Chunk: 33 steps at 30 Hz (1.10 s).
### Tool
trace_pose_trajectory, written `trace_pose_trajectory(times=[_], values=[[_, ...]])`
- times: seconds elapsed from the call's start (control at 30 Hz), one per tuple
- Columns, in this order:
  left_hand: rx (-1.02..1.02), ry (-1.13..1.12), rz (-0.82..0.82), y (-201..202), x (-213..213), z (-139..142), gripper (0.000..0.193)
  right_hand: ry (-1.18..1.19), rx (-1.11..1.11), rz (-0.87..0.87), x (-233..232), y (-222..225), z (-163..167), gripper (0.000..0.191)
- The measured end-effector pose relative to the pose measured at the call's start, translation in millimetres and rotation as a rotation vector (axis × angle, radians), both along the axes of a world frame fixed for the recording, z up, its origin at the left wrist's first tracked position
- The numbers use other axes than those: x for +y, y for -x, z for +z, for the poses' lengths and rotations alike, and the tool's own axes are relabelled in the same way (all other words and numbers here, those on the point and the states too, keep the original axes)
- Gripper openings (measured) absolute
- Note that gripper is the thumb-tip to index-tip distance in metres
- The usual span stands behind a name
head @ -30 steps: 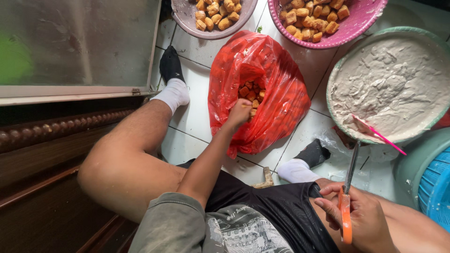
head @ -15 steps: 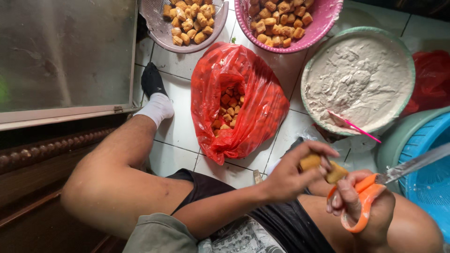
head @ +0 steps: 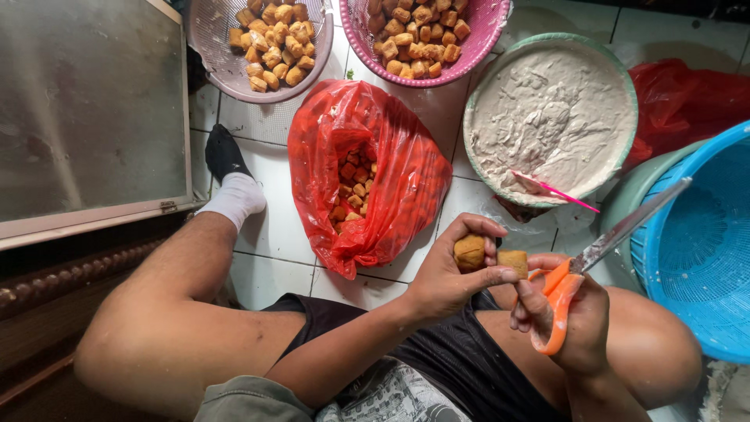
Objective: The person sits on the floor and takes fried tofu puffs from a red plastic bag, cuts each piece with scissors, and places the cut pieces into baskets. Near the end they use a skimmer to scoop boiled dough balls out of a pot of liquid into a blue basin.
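The left hand (head: 449,273) pinches two fried tofu puffs (head: 470,252); the right hand (head: 566,316) grips orange-handled scissors (head: 582,270). At 11 o'clock, a red plastic bag (head: 391,172) holds more puffs. At 12, a pink colander (head: 461,55) holds puffs; at 1, a green-rimmed bowl (head: 601,59) holds pale paste.

The left hand (head: 445,273) has left the red plastic bag (head: 367,172), where its fingers were inside the opening one second ago. It now sits clear of the bag, on the side toward the person's lap, with its grip closed on a brown fried tofu piece (head: 470,252). The right hand (head: 566,312) with the orange-handled scissors (head: 582,270) has risen to meet it; a second tofu piece (head: 512,262) now lies between both hands.
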<state>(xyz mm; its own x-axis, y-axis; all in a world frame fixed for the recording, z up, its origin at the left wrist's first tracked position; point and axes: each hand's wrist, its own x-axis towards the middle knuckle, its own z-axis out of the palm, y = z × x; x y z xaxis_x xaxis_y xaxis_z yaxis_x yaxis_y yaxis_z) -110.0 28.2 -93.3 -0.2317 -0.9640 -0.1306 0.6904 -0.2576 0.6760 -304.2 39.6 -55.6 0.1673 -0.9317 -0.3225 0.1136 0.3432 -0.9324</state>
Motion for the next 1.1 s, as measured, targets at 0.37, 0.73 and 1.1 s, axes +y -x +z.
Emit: trace_pose_trajectory(times=[0.37, 0.73, 1.1], values=[[-0.044, -0.116, -0.046, -26, -25, -1, 0.033, -0.094, -0.259, 0.335, 7, 8, 7, 0.072], [0.02, -0.142, -0.048, -51, -31, 28, 0.025, -0.399, -0.344, 1.077, -16, -2, 29, 0.113], [0.024, -0.011, -0.004, -33, -9, 1, 0.019, -0.524, -0.299, 0.783, 0, 7, 1, 0.084]])
